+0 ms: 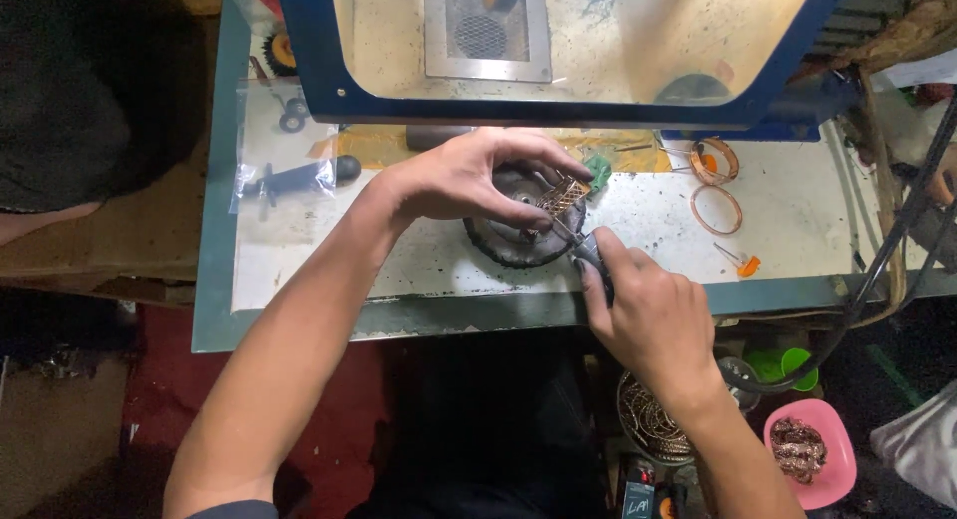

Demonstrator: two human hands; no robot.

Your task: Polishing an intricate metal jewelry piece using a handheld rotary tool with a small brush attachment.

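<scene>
Pinching gold lattice piece [560, 195] with your left hand [469, 175] fingers, you brace it on black round block [513, 235] at surface [419, 270] centre; block steadies work. Your right hand [648, 315] fingers clench grey tool [590, 252], tip touching lattice edge. Two copper rings [716, 185] lie well apart, right of work.

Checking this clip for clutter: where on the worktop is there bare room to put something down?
Bare worktop lies left of the black round block, below the bagged black tool. Another patch lies right of the two copper rings, toward the cables. It is crowded at the centre, where the left hand holds the gold lattice piece and the right hand works a tool.
</scene>
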